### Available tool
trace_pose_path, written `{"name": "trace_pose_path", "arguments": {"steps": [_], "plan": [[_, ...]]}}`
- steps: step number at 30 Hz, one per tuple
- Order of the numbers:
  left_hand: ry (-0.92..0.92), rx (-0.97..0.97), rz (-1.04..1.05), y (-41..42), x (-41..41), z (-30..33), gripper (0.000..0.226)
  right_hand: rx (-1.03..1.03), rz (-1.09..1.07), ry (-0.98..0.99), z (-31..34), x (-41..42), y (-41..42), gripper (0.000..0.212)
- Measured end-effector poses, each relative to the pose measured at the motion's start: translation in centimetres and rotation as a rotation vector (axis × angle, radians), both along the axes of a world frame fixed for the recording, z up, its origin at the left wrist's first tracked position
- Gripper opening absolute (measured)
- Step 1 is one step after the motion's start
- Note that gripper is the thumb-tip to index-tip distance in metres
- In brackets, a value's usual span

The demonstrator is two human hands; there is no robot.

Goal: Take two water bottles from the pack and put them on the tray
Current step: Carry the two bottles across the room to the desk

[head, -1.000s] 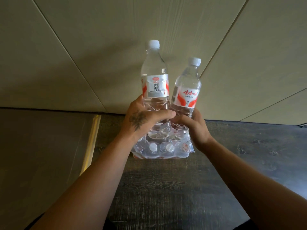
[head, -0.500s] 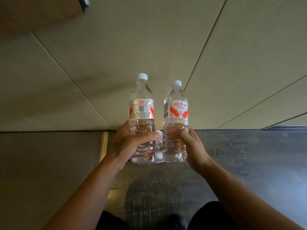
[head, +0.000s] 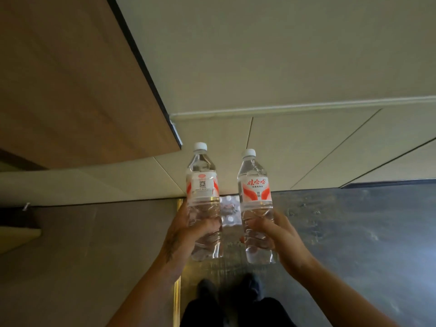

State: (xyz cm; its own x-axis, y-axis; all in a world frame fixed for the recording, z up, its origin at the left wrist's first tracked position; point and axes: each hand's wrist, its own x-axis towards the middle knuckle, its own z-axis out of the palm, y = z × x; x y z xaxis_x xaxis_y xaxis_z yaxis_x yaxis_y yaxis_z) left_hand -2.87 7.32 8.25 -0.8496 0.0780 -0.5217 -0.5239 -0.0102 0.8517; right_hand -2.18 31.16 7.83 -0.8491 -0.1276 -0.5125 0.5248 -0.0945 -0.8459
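Note:
I hold two clear water bottles upright in front of me, both with white caps and red-and-white labels. My left hand [head: 188,232] grips the lower body of the left bottle [head: 203,185]. My right hand [head: 278,234] grips the lower body of the right bottle [head: 256,192]. The shrink-wrapped pack of bottles [head: 230,211] lies on the dark floor below, seen only through the gap between the two bottles. No tray is in view.
A tan wooden panel with a dark edge [head: 82,90] juts out at the upper left. Beige wall panels [head: 283,67] rise behind the pack. A brass floor strip [head: 177,289] runs by my feet [head: 226,289].
Both bottles have come up and away from the pack and now sit further apart. My view has risen and pulled back, so the pack looks small and my feet show.

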Motion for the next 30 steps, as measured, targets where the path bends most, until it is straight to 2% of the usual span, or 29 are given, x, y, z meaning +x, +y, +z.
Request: {"name": "trace_pose_path", "arguments": {"steps": [5, 10, 15, 17, 18, 20, 23, 27, 30], "plan": [[0.001, 0.016, 0.014, 0.6, 3.4, 5.3, 0.045, -0.03, -0.074, -0.036, 5.9, 3.5, 1.1, 0.059], [0.023, 0.021, -0.064, 1.5, 5.1, 7.5, 0.061, -0.039, -0.218, -0.042, 8.1, 6.9, 1.6, 0.049], [0.009, 0.059, -0.212, 2.4, 4.5, 8.7, 0.054, -0.065, -0.34, -0.003, 9.3, 10.1, 1.6, 0.041], [0.023, 0.111, -0.378, 5.5, 4.8, 8.8, 0.06, -0.029, -0.51, -0.007, 9.8, 13.7, 3.6, 0.053], [0.03, 0.087, -0.375, 5.1, 4.6, 8.6, 0.062, -0.038, -0.501, -0.012, 9.6, 13.7, 3.2, 0.055], [0.013, 0.072, -0.416, 5.8, 4.4, 8.5, 0.064, -0.033, -0.536, -0.028, 9.7, 15.1, 3.2, 0.051], [0.018, 0.052, -0.59, 9.9, 5.1, 7.9, 0.082, 0.003, -0.696, -0.062, 10.2, 19.2, 5.7, 0.055], [0.049, 0.05, -0.819, 17.5, 7.1, 8.8, 0.074, 0.013, -0.949, -0.087, 10.6, 25.0, 10.7, 0.054], [0.02, 0.073, -0.968, 24.2, 9.3, 9.7, 0.08, -0.003, -1.123, -0.074, 10.4, 29.3, 14.9, 0.051]]}}
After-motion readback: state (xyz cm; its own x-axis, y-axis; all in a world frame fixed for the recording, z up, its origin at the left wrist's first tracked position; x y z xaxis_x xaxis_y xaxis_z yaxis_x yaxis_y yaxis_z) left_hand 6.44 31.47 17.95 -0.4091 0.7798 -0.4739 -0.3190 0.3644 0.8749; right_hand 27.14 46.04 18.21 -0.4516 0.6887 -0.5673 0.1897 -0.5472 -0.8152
